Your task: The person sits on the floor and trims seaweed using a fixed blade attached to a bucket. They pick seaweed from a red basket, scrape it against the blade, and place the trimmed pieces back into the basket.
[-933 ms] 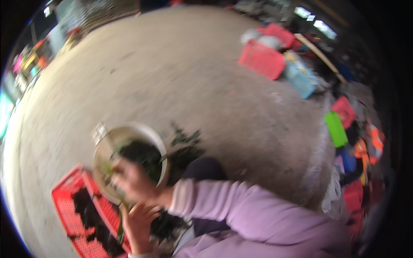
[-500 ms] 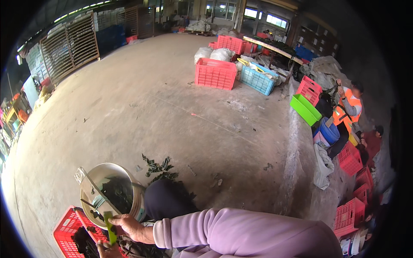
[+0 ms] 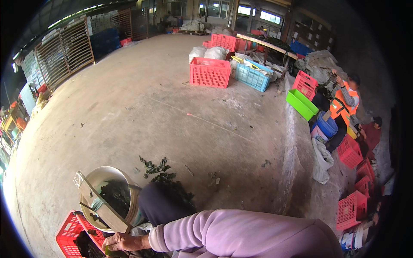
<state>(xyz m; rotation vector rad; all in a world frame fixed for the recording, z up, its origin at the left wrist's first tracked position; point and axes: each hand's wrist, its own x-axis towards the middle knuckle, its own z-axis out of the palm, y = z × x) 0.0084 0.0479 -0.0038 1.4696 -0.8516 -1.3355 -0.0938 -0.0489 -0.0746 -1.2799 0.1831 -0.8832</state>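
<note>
The green piece [image 3: 107, 250] has shifted away from the bucket [image 3: 134, 201].

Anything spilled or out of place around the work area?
Yes, possibly: dark leafy pieces lie loose on the floor, right of the white bucket, away from the right hand; similar material sits inside the bucket, so these look dropped.

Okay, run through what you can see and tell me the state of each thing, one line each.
Right hand: closed on a green piece
White bucket: open, dark leaves inside
Board: lying across the bucket
Red crate beside the bucket: open-topped, dark material inside
Floor leaves: loose, scattered
Green tub: open-topped
Light blue crate: open-topped, loaded
Pale sack or cloth: crumpled
</note>
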